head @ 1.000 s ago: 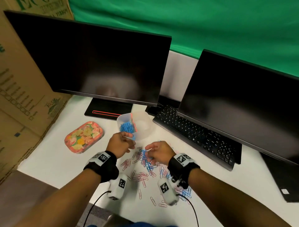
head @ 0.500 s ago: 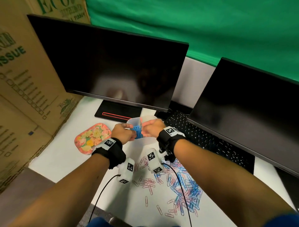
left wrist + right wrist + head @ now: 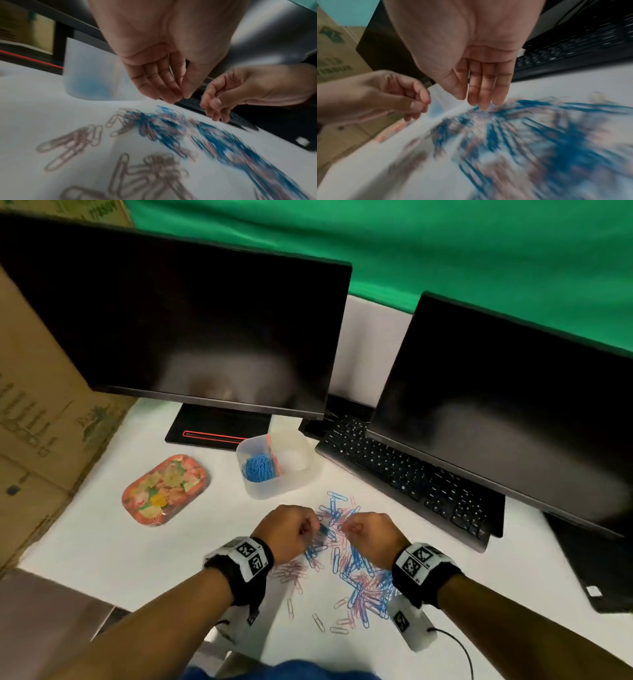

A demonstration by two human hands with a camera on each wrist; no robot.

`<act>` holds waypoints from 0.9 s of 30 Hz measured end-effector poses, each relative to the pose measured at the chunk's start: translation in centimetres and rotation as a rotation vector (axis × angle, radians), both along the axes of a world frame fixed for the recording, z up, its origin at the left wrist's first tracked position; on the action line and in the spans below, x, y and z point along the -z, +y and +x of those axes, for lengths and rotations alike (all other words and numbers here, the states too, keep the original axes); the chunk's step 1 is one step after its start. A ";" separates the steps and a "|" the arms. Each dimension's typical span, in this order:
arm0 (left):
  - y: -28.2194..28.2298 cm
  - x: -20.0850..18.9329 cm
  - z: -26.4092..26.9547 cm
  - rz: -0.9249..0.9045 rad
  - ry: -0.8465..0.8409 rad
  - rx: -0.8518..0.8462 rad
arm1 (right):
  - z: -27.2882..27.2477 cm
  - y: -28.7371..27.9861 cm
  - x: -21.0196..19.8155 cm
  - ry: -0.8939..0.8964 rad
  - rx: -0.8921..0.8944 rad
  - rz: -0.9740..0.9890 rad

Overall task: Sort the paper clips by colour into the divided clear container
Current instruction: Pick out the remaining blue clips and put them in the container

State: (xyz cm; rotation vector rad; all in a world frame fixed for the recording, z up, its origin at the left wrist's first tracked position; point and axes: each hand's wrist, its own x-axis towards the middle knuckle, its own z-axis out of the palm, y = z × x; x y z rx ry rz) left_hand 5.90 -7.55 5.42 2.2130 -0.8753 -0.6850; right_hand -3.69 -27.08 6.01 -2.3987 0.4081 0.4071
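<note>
A mixed heap of blue and pink paper clips (image 3: 356, 563) is spread on the white desk (image 3: 102, 542) in front of the person, and the divided clear container (image 3: 274, 463) is set just beyond it, near the keyboard (image 3: 404, 474). Blue clips (image 3: 258, 469) are gathered in its left compartment; the right compartment appears empty. Both hands are held low over the far edge of the heap. The left hand (image 3: 287, 530) is seen with fingers (image 3: 163, 89) and thumb drawn together at the tips, and nothing can be made out between them, though blur leaves this uncertain. The right hand (image 3: 368, 539) is released, its fingers (image 3: 486, 89) hanging nearly straight with the tips just over or touching the clips; contact cannot be told. Several risks are judged from here. Because the colours are tangled, a pink clip could be lifted hooked onto a blue one and dropped into the blue side. Clips could be pushed toward the keyboard and lost between its keys. The light container could be knocked or tipped by a passing wrist, and the sorted blue clips spilled back. A patterned tray (image 3: 164, 489) lies to the left, well apart.
</note>
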 end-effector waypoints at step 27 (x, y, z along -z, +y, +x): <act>0.2 3.9 -5.6 0.132 -0.450 0.403 | -11.8 -1.5 5.6 -0.184 -0.051 -0.236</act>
